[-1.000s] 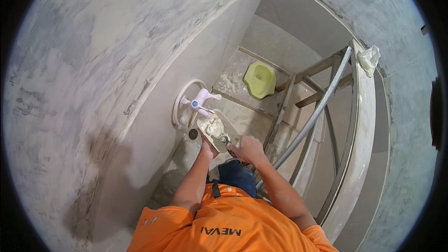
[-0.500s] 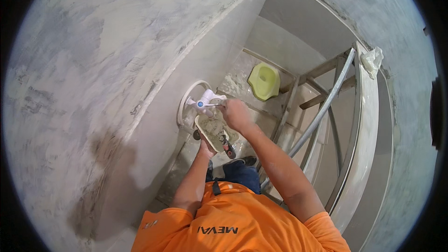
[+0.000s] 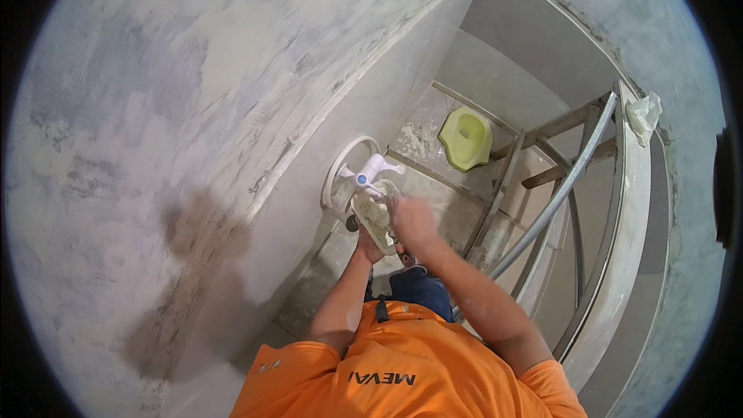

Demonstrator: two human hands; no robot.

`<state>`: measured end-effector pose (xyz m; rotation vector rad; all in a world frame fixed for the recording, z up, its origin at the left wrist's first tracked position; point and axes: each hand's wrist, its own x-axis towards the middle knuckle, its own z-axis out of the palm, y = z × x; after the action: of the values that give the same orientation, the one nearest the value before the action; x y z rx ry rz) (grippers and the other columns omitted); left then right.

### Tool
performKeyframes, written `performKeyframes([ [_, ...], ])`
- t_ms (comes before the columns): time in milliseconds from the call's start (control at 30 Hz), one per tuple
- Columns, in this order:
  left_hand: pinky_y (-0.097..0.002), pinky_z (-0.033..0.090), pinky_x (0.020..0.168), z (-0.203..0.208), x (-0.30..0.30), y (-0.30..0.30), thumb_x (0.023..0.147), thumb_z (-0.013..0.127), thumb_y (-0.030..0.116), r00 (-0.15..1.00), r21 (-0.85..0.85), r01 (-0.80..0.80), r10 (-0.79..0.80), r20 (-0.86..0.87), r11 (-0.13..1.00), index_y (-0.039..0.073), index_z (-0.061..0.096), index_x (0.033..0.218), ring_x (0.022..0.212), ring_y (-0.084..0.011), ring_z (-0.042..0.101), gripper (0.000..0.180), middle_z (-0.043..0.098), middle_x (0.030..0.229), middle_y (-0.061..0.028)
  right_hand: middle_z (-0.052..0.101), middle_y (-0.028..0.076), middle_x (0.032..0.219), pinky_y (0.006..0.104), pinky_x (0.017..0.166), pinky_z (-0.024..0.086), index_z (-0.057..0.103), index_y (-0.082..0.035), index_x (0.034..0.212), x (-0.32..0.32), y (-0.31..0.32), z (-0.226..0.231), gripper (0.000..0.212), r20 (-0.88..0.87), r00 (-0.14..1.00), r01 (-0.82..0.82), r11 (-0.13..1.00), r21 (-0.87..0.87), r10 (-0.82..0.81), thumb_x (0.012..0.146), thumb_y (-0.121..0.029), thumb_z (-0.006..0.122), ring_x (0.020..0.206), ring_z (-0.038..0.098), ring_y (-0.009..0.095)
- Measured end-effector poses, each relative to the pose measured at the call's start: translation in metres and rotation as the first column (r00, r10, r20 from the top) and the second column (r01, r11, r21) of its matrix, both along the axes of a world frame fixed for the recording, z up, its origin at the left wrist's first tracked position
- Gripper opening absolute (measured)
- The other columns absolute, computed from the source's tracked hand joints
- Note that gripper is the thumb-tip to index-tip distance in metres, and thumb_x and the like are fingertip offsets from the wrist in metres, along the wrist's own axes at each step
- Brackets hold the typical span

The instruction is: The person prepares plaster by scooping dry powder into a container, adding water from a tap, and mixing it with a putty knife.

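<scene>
A white tub (image 3: 385, 241) with pale grey paste in it rests in my left hand (image 3: 371, 248), below the white tap (image 3: 370, 176) on the wall at my left. My fingers are closed on its side. A tool's dark and red handle (image 3: 407, 258) sticks out at the tub's near end; its other end is hidden. My right hand (image 3: 414, 223) is over the tub's right side, close to the tip of the tap's lever (image 3: 374, 190). Its fingers are smeared by motion, so whether they touch the lever cannot be told.
A white ring-shaped hose (image 3: 331, 186) hangs behind the tap. Further off, a yellow-green squat toilet pan (image 3: 466, 139) lies on the floor. At my right stands a ladder (image 3: 631, 209) with a crumpled plastic bag (image 3: 644, 118) on top. Plastered wall (image 3: 147, 108) rises at the left.
My right hand has shifted back and down from the tap's lever toward the tub. The lever now slants down to the right. The whole view has swung slightly, moving everything rightward.
</scene>
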<state>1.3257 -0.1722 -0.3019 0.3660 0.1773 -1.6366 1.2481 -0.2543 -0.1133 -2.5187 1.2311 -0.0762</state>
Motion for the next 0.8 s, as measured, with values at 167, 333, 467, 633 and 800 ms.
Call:
performKeyframes([
  [167,-0.0504,0.042,0.116,-0.01,-0.004,-0.01,0.096,0.031,0.08,0.981,-0.203,0.011,-0.05,-0.186,0.979,0.018,0.045,0.154,0.135,-0.0292,0.054,0.086,0.054,0.15,-0.007,0.07,0.027,0.106,0.0559,0.083,0.054,0.056,-0.002,0.132,-0.025,0.024,0.013,0.048,0.088,0.993,0.064,0.986,0.155,-0.078,0.098,-0.035,0.062,0.095,0.068,0.047],
  [333,-0.0504,0.044,0.115,0.0,-0.021,-0.014,0.101,0.032,0.072,0.988,0.181,0.152,-0.153,-0.008,0.972,0.017,0.05,0.151,0.134,-0.0299,0.056,0.076,0.056,0.149,-0.0072,0.068,0.028,0.11,0.0543,0.087,0.054,0.049,0.002,0.137,-0.081,0.059,-0.01,0.066,-0.091,0.965,0.262,0.93,0.258,-0.247,0.092,-0.041,0.07,0.101,0.067,0.048],
  [467,-0.0513,0.045,0.114,-0.006,-0.035,-0.015,0.1,0.033,0.074,0.976,0.112,0.215,-0.216,0.0,0.97,0.018,0.049,0.152,0.133,-0.0313,0.057,0.078,0.056,0.149,-0.0083,0.069,0.028,0.107,0.0521,0.089,0.054,0.049,0.006,0.13,-0.111,0.079,-0.06,0.061,-0.044,0.953,0.299,0.915,0.271,-0.299,0.089,-0.033,0.072,0.104,0.066,0.047],
  [633,-0.0542,0.046,0.113,-0.01,-0.048,-0.021,0.094,0.035,0.081,0.954,0.054,0.298,-0.299,0.004,0.953,0.017,0.046,0.153,0.132,-0.0339,0.057,0.088,0.056,0.149,-0.0102,0.068,0.029,0.1,0.05,0.088,0.051,0.06,0.007,0.109,-0.137,0.062,-0.046,0.036,0.106,0.814,0.394,0.678,0.621,-0.571,0.089,-0.022,0.064,0.102,0.065,0.047],
  [800,-0.0597,0.046,0.111,0.001,-0.048,-0.023,0.09,0.037,0.087,0.938,0.067,0.346,-0.346,-0.012,0.936,0.016,0.045,0.154,0.132,-0.037,0.057,0.096,0.055,0.15,-0.0141,0.067,0.027,0.097,0.0517,0.081,0.052,0.062,0.003,0.11,-0.163,0.076,-0.022,0.033,0.187,0.871,0.395,0.874,0.284,-0.455,0.093,-0.025,0.063,0.095,0.065,0.047],
])
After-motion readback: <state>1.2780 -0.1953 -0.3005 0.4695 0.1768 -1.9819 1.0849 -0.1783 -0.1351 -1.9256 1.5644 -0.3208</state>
